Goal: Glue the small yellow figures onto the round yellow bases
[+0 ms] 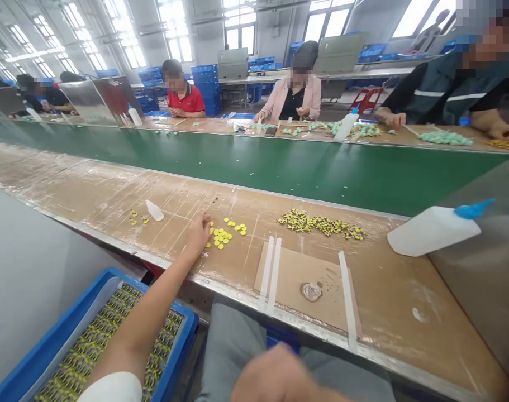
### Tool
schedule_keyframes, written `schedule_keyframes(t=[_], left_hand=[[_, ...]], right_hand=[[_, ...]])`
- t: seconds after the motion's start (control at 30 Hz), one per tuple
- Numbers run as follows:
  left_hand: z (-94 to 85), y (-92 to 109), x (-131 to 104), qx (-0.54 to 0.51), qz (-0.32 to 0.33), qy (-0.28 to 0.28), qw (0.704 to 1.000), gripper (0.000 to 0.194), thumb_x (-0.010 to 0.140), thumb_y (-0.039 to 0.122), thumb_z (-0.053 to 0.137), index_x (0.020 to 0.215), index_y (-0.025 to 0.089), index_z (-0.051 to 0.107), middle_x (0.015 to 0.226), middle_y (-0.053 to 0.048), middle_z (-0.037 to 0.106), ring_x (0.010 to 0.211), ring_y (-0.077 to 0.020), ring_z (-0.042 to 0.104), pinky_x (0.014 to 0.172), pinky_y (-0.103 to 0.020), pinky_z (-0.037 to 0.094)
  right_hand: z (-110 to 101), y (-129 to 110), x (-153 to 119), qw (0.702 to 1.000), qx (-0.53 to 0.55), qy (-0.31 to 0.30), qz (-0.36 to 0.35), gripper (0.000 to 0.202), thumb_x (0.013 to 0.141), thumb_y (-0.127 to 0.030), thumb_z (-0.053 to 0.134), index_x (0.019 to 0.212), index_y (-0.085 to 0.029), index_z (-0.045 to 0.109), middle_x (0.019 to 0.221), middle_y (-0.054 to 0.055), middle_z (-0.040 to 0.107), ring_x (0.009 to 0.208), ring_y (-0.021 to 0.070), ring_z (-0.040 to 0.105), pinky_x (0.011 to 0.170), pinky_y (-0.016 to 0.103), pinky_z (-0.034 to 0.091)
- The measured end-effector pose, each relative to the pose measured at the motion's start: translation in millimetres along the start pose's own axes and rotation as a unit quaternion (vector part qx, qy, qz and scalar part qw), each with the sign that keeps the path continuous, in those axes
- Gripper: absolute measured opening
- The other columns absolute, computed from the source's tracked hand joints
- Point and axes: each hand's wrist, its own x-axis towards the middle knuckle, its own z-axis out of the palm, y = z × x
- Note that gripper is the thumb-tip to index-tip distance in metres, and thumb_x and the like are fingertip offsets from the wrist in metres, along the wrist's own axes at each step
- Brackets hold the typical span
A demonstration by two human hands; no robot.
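Observation:
My left hand (pixel 199 233) is over the worktable at the left edge of a loose group of flat yellow discs (pixel 221 237). Its fingers are partly spread and slightly bent, and nothing shows between them. At the bottom of the view, my right hand (pixel 275 377) is smeared by motion above my lap, so its fingers cannot be made out. A heap of small yellow-and-black pieces (pixel 321 223) lies right of the discs. Nearer to me, a cardboard sheet (pixel 294 273) held by white tape strips carries a round whitish smear (pixel 311 291).
A white bottle with a blue nozzle (pixel 432 230) leans at the right by a panel. A small white bottle (pixel 154 210) lies left. Beside my legs is a blue crate (pixel 191 321) with rows of yellow-and-black pieces. Beyond the green conveyor belt (pixel 246 162), several people work.

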Motion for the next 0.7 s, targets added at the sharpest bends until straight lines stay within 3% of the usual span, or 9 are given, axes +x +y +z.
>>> schedule_keyframes(t=[0.07, 0.13, 0.17, 0.2, 0.3, 0.37, 0.53, 0.63, 0.7], left_hand=[[-1.0, -5, 6, 0.003, -0.012, -0.008, 1.000, 0.039, 0.077, 0.010, 0.072, 0.115, 0.020, 0.068, 0.102, -0.010, 0.078, 0.105, -0.0316, 0.071, 0.109, -0.050, 0.045], [-1.3, -8, 10, 0.003, -0.020, -0.014, 1.000, 0.036, 0.075, 0.014, 0.076, 0.109, 0.021, 0.069, 0.096, -0.009, 0.079, 0.103, -0.0323, 0.072, 0.110, -0.051, 0.044], [-1.0, -9, 12, 0.001, -0.025, -0.015, 1.000, 0.034, 0.073, 0.015, 0.077, 0.106, 0.021, 0.070, 0.095, -0.008, 0.079, 0.104, -0.0327, 0.072, 0.111, -0.052, 0.044], [-0.5, -9, 13, 0.000, -0.029, -0.016, 0.999, 0.032, 0.072, 0.016, 0.079, 0.102, 0.022, 0.071, 0.095, -0.008, 0.079, 0.104, -0.0330, 0.072, 0.111, -0.052, 0.044], [0.8, -10, 16, -0.004, -0.042, -0.020, 0.999, 0.026, 0.070, 0.019, 0.080, 0.094, 0.024, 0.071, 0.092, -0.008, 0.080, 0.102, -0.0331, 0.073, 0.109, -0.053, 0.046], [0.4, -9, 17, -0.002, -0.051, -0.022, 0.998, 0.025, 0.069, 0.022, 0.080, 0.092, 0.024, 0.071, 0.089, -0.007, 0.080, 0.098, -0.0325, 0.074, 0.107, -0.053, 0.048], [-5.0, 3, 20, -0.008, -0.058, -0.009, 0.998, 0.038, 0.067, 0.029, 0.079, 0.102, 0.023, 0.067, 0.083, -0.006, 0.078, 0.087, -0.0295, 0.075, 0.098, -0.056, 0.054], [-7.3, 25, 15, -0.035, -0.044, -0.005, 0.998, 0.045, 0.070, 0.034, 0.074, 0.112, 0.021, 0.063, 0.091, -0.008, 0.077, 0.090, -0.0280, 0.075, 0.095, -0.053, 0.057], [-7.4, 47, -2, -0.054, -0.029, -0.020, 0.998, 0.050, 0.071, 0.037, 0.074, 0.118, 0.022, 0.061, 0.093, -0.008, 0.077, 0.092, -0.0266, 0.075, 0.094, -0.049, 0.058]], right_hand=[[-43, 21, -16, 0.977, -0.072, 0.187, 0.071, 0.026, 0.095, -0.045, 0.066, 0.089, -0.021, 0.074, 0.081, 0.005, 0.075, 0.072, 0.0188, 0.072, 0.066, 0.027, 0.056], [-98, 47, -35, 0.900, -0.189, 0.359, 0.159, 0.029, 0.091, -0.048, 0.066, 0.089, -0.020, 0.074, 0.077, 0.005, 0.075, 0.069, 0.0208, 0.071, 0.064, 0.029, 0.057], [-126, 59, -45, 0.853, -0.261, 0.407, 0.198, 0.034, 0.090, -0.052, 0.063, 0.094, -0.020, 0.075, 0.077, 0.006, 0.075, 0.068, 0.0220, 0.071, 0.063, 0.031, 0.058], [-154, 71, -54, 0.827, -0.291, 0.427, 0.219, 0.035, 0.089, -0.050, 0.063, 0.096, -0.018, 0.075, 0.080, 0.007, 0.076, 0.071, 0.0240, 0.072, 0.066, 0.034, 0.058], [-217, 99, -74, 0.763, -0.357, 0.468, 0.267, 0.027, 0.085, -0.041, 0.065, 0.095, -0.017, 0.074, 0.086, 0.011, 0.076, 0.077, 0.0288, 0.071, 0.075, 0.042, 0.057], [-240, 113, -76, 0.739, -0.391, 0.469, 0.284, 0.023, 0.083, -0.034, 0.067, 0.096, -0.017, 0.074, 0.096, 0.013, 0.076, 0.085, 0.0308, 0.070, 0.082, 0.045, 0.055], [-257, 142, -54, 0.731, -0.448, 0.435, 0.274, 0.023, 0.088, -0.030, 0.070, 0.105, -0.015, 0.073, 0.109, 0.014, 0.072, 0.104, 0.0311, 0.066, 0.093, 0.042, 0.050], [-260, 154, -45, 0.737, -0.463, 0.419, 0.260, 0.023, 0.089, -0.031, 0.073, 0.108, -0.017, 0.072, 0.113, 0.013, 0.070, 0.105, 0.0284, 0.064, 0.094, 0.038, 0.049], [-261, 159, -44, 0.739, -0.466, 0.413, 0.255, 0.022, 0.091, -0.032, 0.072, 0.107, -0.018, 0.072, 0.112, 0.012, 0.070, 0.103, 0.0269, 0.065, 0.092, 0.036, 0.050]])
